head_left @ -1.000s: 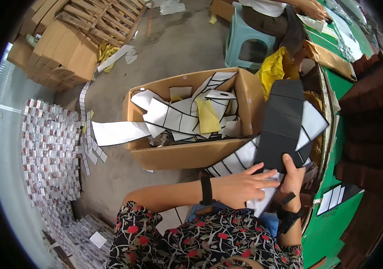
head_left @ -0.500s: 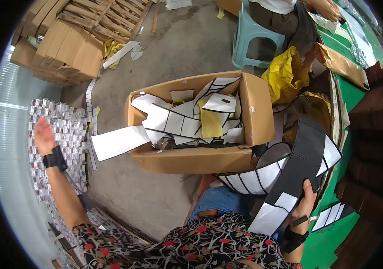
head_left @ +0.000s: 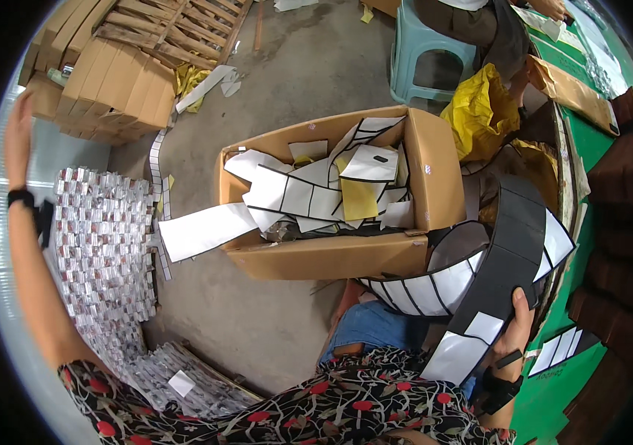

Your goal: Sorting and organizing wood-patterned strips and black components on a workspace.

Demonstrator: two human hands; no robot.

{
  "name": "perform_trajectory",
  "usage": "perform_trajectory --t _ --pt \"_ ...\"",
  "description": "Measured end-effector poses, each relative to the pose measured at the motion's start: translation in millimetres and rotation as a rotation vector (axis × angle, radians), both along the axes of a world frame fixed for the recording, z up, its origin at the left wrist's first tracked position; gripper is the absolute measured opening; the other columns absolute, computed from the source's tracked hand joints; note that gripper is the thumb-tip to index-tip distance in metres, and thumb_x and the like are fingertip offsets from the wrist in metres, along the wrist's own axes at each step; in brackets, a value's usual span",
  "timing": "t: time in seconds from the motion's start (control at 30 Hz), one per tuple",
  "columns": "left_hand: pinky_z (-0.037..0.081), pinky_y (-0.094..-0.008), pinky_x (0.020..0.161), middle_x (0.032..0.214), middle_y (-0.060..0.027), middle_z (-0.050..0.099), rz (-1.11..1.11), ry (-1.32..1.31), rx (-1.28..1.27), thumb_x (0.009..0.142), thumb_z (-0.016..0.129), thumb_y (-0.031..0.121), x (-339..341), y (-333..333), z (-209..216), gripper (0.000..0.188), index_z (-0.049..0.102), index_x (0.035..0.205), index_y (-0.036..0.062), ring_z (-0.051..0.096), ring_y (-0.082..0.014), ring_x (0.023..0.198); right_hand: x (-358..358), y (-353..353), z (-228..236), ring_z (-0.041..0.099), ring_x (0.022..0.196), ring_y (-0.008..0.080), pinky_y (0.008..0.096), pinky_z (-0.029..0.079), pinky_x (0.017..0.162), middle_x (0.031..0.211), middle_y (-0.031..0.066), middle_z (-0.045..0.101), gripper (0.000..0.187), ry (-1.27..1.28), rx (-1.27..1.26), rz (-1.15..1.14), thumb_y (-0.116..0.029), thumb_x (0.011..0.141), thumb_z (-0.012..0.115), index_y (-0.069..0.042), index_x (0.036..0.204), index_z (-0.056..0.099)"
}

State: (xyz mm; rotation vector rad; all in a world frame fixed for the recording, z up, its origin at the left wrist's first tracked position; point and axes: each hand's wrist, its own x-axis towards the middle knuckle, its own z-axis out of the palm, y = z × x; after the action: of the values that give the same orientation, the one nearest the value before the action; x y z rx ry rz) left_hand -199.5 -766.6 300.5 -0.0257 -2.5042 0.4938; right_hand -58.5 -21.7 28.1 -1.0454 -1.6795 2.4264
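My right hand (head_left: 515, 325), at the right, grips a long black strip (head_left: 511, 241) with its thumb on top. White panels divided by black lines (head_left: 435, 288) show along its looped parts, and two white patches lie near its lower end. My left hand (head_left: 18, 141) is raised at the far left beside the translucent wall, above the stacked small clear packs (head_left: 101, 252). Its fingers are stretched out and hold nothing. A cardboard box (head_left: 331, 259) in front of me is heaped with white and black-lined strip scraps (head_left: 298, 193) and a yellow piece (head_left: 359, 200).
Brown cartons (head_left: 113, 85) and a wooden pallet (head_left: 172, 30) stand at the far left. A light-blue stool (head_left: 428, 70), a seated person and a yellow sack (head_left: 479, 115) are at the far right. A green table (head_left: 572, 393) runs along the right, with brown stacks (head_left: 620, 222) on it.
My left hand has moved farther left and away from me, up past the packs toward the cartons. My right hand keeps its hold on the strip. The whole view has shifted slightly.
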Motion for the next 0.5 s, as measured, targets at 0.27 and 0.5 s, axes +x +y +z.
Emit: perform_trajectory --t 0.27,0.5 --pt "0.047 -0.0397 0.070 0.084 -0.0152 0.061 -0.312 -0.719 0.336 0.078 0.054 0.020 -90.3 314.7 -259.0 0.017 0.060 0.083 0.0054 0.058 -0.0337 0.079 -1.2 12.5 -7.5 0.059 0.093 0.0226 0.0333 0.048 0.081 0.108 0.0121 0.058 0.042 -0.027 0.001 0.017 -0.020 0.081 0.058 0.001 0.117 0.050" --pt "0.047 -0.0385 0.083 0.112 -0.0172 0.057 0.140 -1.192 0.175 0.070 0.064 0.040 -73.4 346.6 -445.1 0.056 0.055 0.109 -0.0007 0.058 -0.0303 0.098 4.8 18.7 -8.4 0.058 0.094 0.0225 0.0324 0.048 0.083 0.109 0.0130 0.057 0.047 -0.052 0.135 -0.021 -0.021 0.081 0.057 0.003 0.119 0.046"
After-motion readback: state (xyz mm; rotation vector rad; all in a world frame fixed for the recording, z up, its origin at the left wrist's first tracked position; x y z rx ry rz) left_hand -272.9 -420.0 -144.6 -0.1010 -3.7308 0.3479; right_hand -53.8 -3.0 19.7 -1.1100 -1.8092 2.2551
